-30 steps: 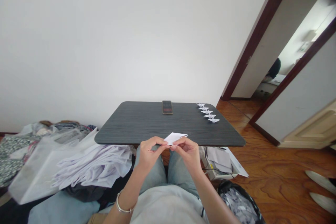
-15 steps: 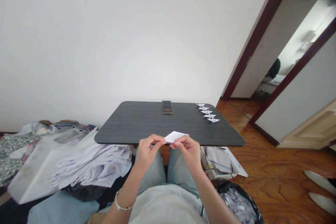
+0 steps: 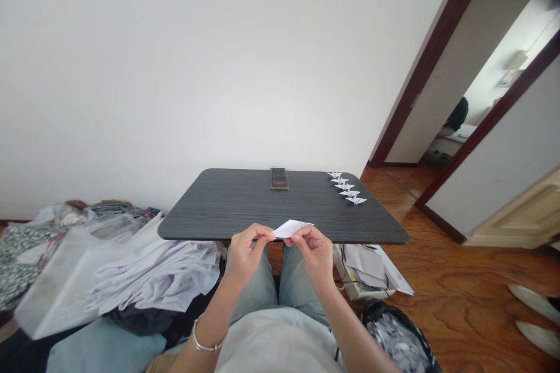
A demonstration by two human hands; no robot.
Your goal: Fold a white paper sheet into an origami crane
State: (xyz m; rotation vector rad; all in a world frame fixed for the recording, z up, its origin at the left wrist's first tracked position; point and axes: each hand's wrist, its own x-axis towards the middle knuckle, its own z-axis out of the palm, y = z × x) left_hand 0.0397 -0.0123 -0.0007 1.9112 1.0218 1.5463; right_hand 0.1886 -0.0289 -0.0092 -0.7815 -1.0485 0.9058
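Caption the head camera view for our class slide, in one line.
Left hand and right hand pinch folded white paper above a dark table; five origami cranes sit beyond.

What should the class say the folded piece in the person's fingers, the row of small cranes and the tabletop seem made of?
The folded piece looks like thin matte white paper, with crisp creases. The small cranes look like the same paper, with sharp folds. The tabletop looks like dark grey laminate with a fine streaked grain and low sheen, though real wood can't be ruled out.
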